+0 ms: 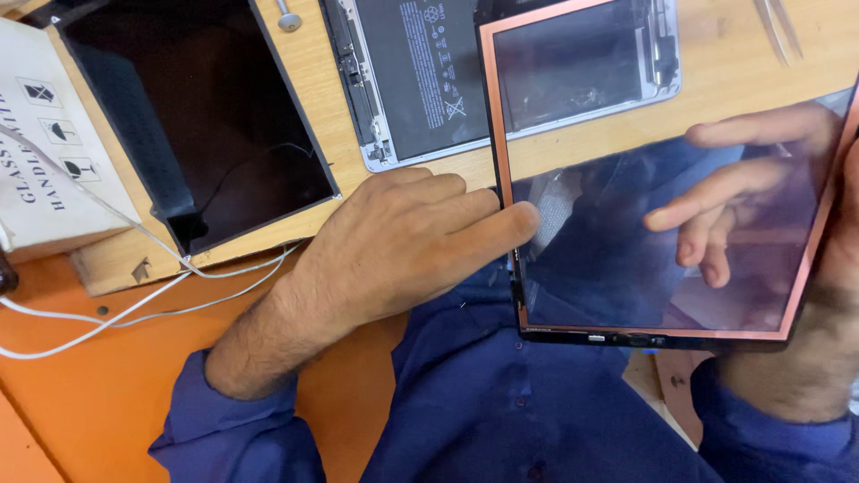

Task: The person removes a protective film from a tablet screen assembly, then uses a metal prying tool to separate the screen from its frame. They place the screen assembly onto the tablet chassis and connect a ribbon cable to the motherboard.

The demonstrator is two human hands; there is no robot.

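In front of the person's blue shirt (501,402), a tablet glass panel (662,197) with a pink-copper border is held up off the table. Its long side runs up and down in the view, and it leans a little to the right. The left hand (394,241) is at the panel's left edge, with fingers bent and a fingertip touching the border about halfway down. The right hand (819,304) grips the right edge; its fingers (716,192) show through the glass from behind. So the panel sits between the two hands, left hand touching, right hand holding.

Behind it on the wooden table (743,54) lies an opened tablet body (420,72). To the left are a dark open box (188,116), a white carton (45,143) and a white cable (134,304).
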